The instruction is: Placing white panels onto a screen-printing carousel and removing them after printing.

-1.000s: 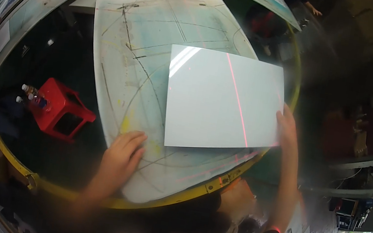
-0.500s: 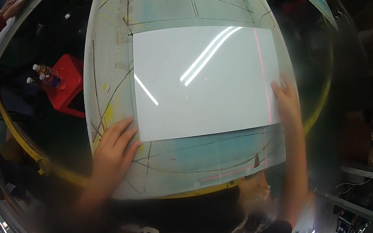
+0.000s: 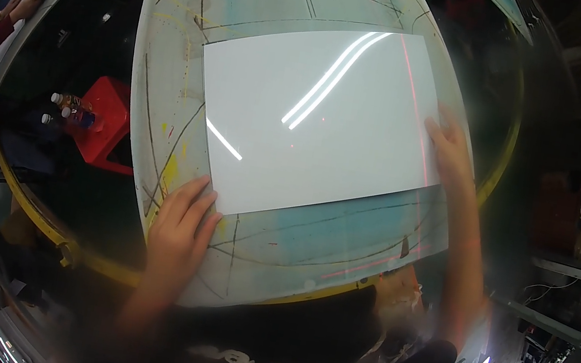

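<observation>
1. Left hand (image 3: 179, 228) unclenched, fingers extended by white sheet (image 3: 318, 155)'s lower-left corner; right hand (image 3: 453, 151) at right edge, grip unclear.
2. Sheet over marked board (image 3: 344, 225); board exposed past left, far, near edges.

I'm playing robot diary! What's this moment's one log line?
white sheet: over marked board | left hand: by lower-left corner | right hand: at right edge | red line: crossing sheet

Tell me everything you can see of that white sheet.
The white sheet is thin, four-sided, smooth and glossy, perhaps plastic or coated card. It lies slightly askew over the larger marked board. Bright reflections streak its surface, and a red line of light runs near its right edge. The right hand touches that edge; the left hand is at the lower-left corner.
</observation>
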The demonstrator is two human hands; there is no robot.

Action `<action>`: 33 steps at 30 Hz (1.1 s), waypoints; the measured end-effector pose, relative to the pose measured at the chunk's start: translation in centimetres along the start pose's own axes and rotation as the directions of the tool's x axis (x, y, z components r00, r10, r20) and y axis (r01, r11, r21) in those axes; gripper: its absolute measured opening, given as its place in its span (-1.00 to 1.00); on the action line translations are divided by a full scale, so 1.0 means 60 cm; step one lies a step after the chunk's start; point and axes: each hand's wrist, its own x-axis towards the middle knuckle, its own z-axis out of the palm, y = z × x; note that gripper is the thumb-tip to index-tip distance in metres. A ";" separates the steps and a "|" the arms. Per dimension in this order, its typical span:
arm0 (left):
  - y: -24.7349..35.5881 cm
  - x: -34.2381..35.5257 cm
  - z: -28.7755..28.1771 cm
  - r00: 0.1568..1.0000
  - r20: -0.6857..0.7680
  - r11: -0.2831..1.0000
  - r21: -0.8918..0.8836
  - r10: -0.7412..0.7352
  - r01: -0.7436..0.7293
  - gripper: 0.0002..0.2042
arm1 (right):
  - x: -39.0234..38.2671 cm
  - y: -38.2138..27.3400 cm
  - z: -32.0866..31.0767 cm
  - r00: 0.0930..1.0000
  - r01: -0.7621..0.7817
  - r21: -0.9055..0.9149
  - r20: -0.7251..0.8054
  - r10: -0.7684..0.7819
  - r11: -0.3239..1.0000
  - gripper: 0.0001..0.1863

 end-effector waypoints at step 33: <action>0.004 0.000 0.005 1.000 0.004 0.999 0.045 -0.021 0.021 -0.74 | -0.006 -0.020 0.019 0.995 0.096 -0.181 -0.007 -0.099 0.979 -0.54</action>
